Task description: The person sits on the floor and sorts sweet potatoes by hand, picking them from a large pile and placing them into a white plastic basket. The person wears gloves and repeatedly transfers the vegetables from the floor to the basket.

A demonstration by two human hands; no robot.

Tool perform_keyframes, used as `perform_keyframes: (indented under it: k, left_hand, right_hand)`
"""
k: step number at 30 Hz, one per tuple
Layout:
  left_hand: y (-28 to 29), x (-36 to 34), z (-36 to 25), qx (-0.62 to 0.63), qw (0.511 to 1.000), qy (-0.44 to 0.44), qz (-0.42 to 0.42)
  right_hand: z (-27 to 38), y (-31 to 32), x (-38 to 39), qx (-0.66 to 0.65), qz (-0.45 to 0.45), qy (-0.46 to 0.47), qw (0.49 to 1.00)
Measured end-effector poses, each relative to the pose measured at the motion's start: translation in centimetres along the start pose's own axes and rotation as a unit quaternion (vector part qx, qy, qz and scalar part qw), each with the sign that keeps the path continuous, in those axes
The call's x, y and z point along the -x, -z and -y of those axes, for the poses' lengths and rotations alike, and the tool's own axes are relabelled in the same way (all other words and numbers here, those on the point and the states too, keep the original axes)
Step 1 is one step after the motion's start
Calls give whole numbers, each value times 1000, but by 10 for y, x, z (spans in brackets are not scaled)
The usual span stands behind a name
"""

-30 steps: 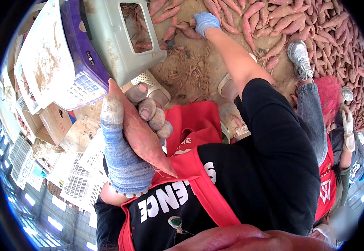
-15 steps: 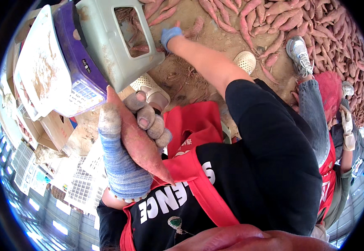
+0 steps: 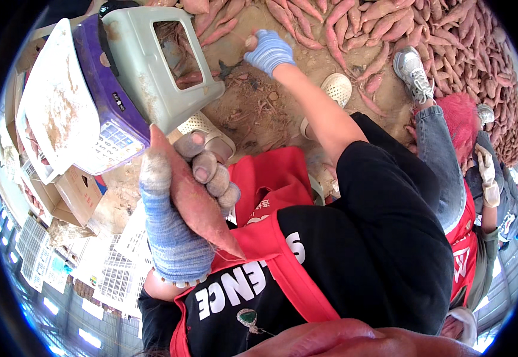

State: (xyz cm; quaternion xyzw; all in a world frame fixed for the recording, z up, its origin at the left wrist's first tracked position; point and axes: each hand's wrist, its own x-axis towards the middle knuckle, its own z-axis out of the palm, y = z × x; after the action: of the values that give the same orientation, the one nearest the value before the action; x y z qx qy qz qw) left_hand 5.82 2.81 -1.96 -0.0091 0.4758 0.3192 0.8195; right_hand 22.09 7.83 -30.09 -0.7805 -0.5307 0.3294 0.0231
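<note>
My left hand [image 3: 183, 229], in a blue knitted glove with grey, dirt-stained fingers, is closed around a long pink sweet potato [image 3: 199, 205]. Its upper tip reaches the edge of a purple and white keypad device [image 3: 113, 95] that looks like a scale. Stretched out over the soil at the top is my right hand [image 3: 271, 52], in a similar blue glove. Its fingers look curled, and a small brownish-pink tip shows at their end; whether that is a fingertip or something held is unclear.
A pale grey-green plastic stool [image 3: 158, 65] bears the device. Sweet potatoes [image 3: 384, 30] heap up at top right. A co-worker's grey shoe [image 3: 412, 72] and gloved hand [image 3: 486, 172] are at right. A cardboard box [image 3: 77, 193] and white crates [image 3: 116, 271] lie left.
My right hand has shifted right and turned, its fingers now curled. A sweet potato formerly beside it no longer shows there. My left hand still grips its sweet potato; the whole view shifted slightly.
</note>
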Motion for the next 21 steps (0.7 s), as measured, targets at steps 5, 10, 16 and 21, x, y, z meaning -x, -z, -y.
perform_keyframes:
  k: [5, 10, 16, 21]
  left_hand:
    - [0, 2, 7, -31, 999, 34, 2]
    - [0, 4, 11, -31, 999, 37, 19]
    - [-5, 2, 16, -47, 998, 48, 7]
    - [-8, -1, 16, -45, 998, 48, 13]
  right_hand:
    - [-57, 9, -11, 101, -30, -52, 993]
    - [-112, -28, 1, 211, -85, 43, 973]
    - [-122, -42, 2, 209, -138, 102, 963]
    - [-97, -36, 11, 250, -46, 70, 965]
